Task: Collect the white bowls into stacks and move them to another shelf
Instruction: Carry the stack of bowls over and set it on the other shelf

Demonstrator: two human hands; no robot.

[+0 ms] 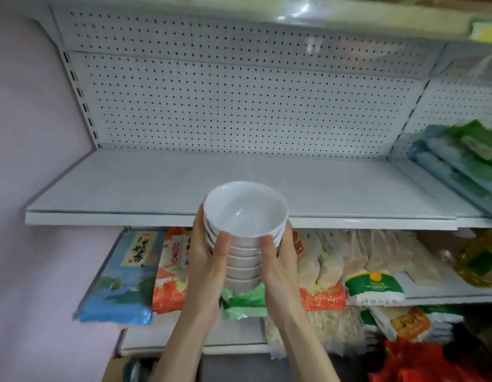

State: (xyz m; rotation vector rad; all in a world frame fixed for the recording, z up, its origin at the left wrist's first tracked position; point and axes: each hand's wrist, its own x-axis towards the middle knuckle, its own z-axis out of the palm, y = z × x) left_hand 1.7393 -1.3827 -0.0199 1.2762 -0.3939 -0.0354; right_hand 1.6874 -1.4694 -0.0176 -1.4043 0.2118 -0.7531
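Note:
A stack of several white bowls (pixel 245 216) hangs in the air in front of the edge of a white metal shelf (pixel 129 188). My left hand (pixel 209 255) grips the stack's left side, thumb against the upper bowls. My right hand (pixel 280 257) grips the right side the same way. The top bowl's inside faces up and holds nothing. The stack's bottom sits level with the shelf below, between my wrists.
A white pegboard (pixel 239 106) backs the shelf. Below it lie bags of rice and grain (pixel 123 277), with an oil bottle (pixel 481 260) at the right. Blue and green packets (pixel 465 161) stand on the neighbouring shelf at the right. A lilac wall (pixel 32 161) closes the left side.

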